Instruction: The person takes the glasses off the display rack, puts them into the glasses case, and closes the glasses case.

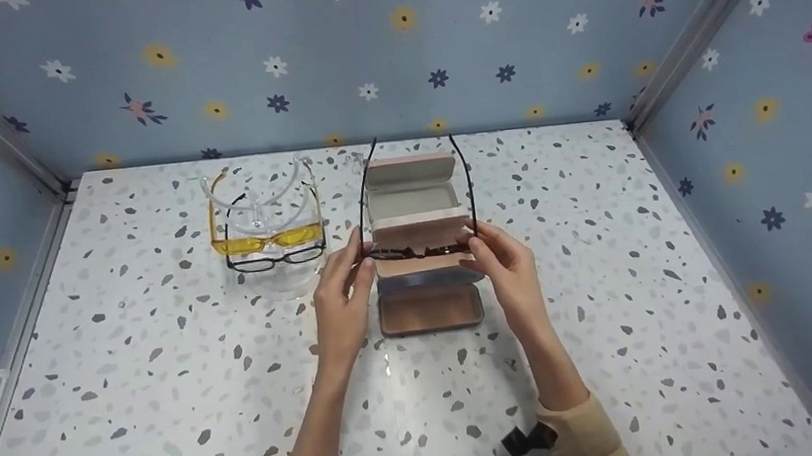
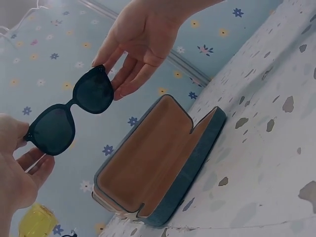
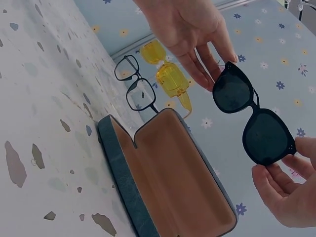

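Observation:
Dark sunglasses [image 2: 94, 91] are held up between both hands, their temples unfolded and pointing away from the person. My left hand [image 1: 342, 303] pinches the left end of the frame near the hinge. At the right end, the right hand [image 1: 513, 273] grips the frame between thumb and fingers. Below and just in front of the sunglasses lies an open teal glasses case [image 1: 431, 310] with a brown lining and a raised lid. Behind it, partly hidden by the sunglasses and hands, a row of open cases continues, the farthest being a grey-lined case [image 1: 412, 201].
To the left, a clear stand [image 1: 284, 290] bears yellow glasses [image 1: 238, 246] and, lower down, black-framed glasses [image 1: 255, 265]. The speckled white table [image 1: 633, 310] meets flower-patterned wall panels [image 1: 358, 59] at the back and sides.

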Demonstrator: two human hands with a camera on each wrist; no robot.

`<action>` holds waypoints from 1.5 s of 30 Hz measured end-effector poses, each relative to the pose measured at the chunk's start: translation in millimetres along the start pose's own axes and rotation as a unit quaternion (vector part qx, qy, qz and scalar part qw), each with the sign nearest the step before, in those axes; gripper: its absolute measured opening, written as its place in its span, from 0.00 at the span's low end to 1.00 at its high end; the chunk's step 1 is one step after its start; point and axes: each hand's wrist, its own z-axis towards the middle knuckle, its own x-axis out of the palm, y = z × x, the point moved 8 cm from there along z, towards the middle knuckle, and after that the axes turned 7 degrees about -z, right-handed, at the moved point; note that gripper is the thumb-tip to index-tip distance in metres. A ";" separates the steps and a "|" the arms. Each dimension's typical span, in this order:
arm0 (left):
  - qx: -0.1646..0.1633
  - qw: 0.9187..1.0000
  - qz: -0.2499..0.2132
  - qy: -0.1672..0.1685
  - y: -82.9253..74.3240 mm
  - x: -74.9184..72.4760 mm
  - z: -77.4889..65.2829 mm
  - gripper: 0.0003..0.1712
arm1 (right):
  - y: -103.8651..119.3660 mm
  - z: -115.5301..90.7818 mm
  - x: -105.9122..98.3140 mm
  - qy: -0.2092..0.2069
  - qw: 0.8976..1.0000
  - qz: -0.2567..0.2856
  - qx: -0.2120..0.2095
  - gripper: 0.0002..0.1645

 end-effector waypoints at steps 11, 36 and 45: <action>-0.021 0.999 0.008 0.025 6.4 4.5 0.7 0.26 | -4.1 -4.2 -7.4 -0.006 1.000 -0.001 -0.001 0.24; 0.004 1.000 -0.017 -0.014 9.6 0.0 -4.1 0.22 | -7.5 -7.9 -9.9 -0.008 1.000 -0.014 -0.003 0.21; -0.006 0.999 -0.029 -0.043 10.4 -5.9 -3.9 0.21 | -8.2 -11.5 -7.4 0.000 1.000 -0.012 0.001 0.21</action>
